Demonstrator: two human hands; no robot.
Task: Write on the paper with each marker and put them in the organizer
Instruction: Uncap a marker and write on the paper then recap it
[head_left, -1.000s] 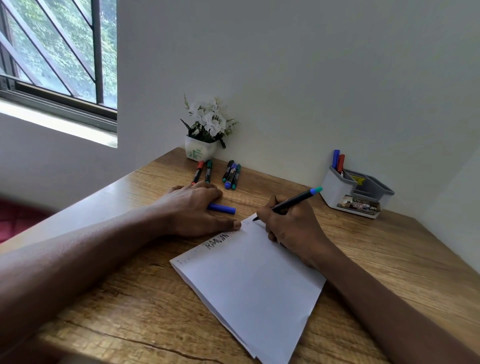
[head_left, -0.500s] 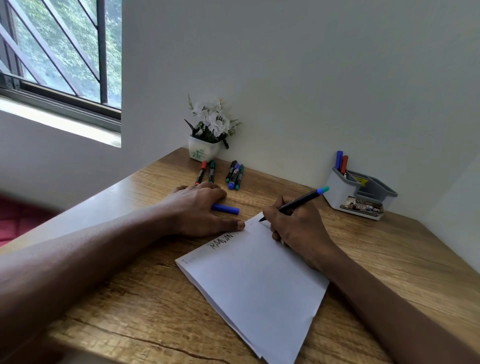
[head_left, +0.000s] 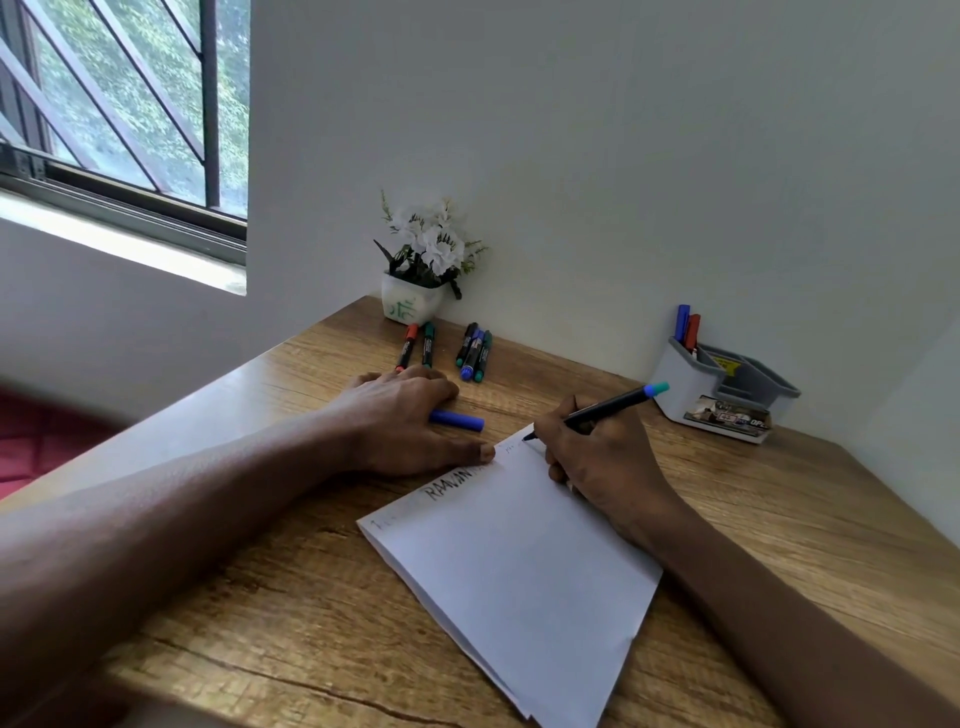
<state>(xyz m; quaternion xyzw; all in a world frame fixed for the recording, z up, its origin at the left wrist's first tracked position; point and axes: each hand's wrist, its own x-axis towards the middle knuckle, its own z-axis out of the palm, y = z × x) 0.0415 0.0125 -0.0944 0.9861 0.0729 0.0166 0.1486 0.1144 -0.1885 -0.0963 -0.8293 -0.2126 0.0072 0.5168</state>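
Observation:
My right hand (head_left: 597, 457) grips a black marker (head_left: 608, 406) with a teal end, its tip touching the far corner of the white paper (head_left: 519, 561). Black lettering runs along the paper's far edge. My left hand (head_left: 410, 421) lies on the desk with its thumb at the paper's edge and holds a blue cap (head_left: 460, 419) under its fingers. Several markers (head_left: 452, 348) lie on the desk near the flower pot. The grey organizer (head_left: 727, 395) at the back right holds a blue and a red marker (head_left: 687, 327).
A white pot of white flowers (head_left: 421, 270) stands against the wall at the back of the wooden desk (head_left: 779, 509). A barred window (head_left: 119, 104) is at the left. The desk's near edge runs along the bottom.
My right hand has shifted slightly as the marker tip moves on the paper's far corner. My left hand stays put.

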